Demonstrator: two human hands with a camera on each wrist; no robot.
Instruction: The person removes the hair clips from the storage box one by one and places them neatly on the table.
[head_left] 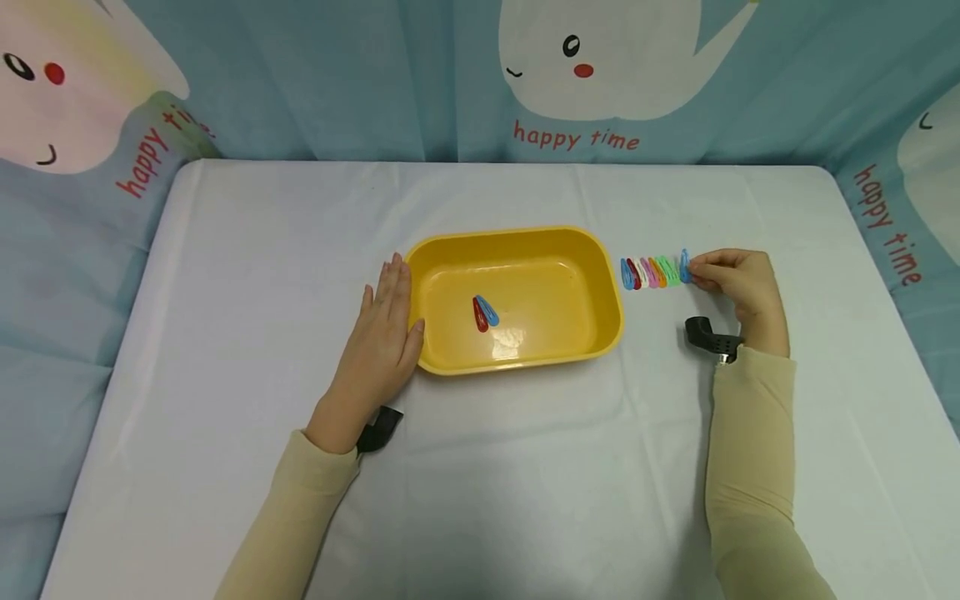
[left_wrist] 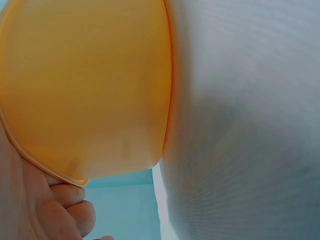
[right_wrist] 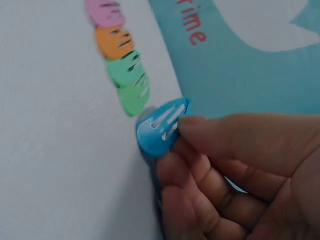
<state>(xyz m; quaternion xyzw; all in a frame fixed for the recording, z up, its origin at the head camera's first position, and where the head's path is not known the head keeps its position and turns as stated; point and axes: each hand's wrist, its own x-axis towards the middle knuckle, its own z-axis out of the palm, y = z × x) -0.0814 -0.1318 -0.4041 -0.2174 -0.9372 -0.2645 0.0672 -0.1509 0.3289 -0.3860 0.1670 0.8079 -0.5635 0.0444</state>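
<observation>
Between thumb and fingers, my right hand (head_left: 738,283) pinches a blue snap hair clip (right_wrist: 161,127) at the right end of a row of hair clips (head_left: 651,272). The row runs blue, dark red, white, pink, orange and green, lying side by side on the table. My left hand (head_left: 380,333) lies with straight fingers along the left rim of a yellow basin (head_left: 517,365); in the left wrist view its fingers touch the rim of the basin (left_wrist: 90,90). Inside the basin, a red clip (head_left: 480,317) and a blue clip (head_left: 488,311) lie touching each other.
A white cloth (head_left: 525,475) covers the table. Blue curtains (head_left: 360,83) with whale prints hang behind the far edge and at both sides. A black wrist camera (head_left: 708,337) sits by the right wrist, another black device (head_left: 380,429) by the left.
</observation>
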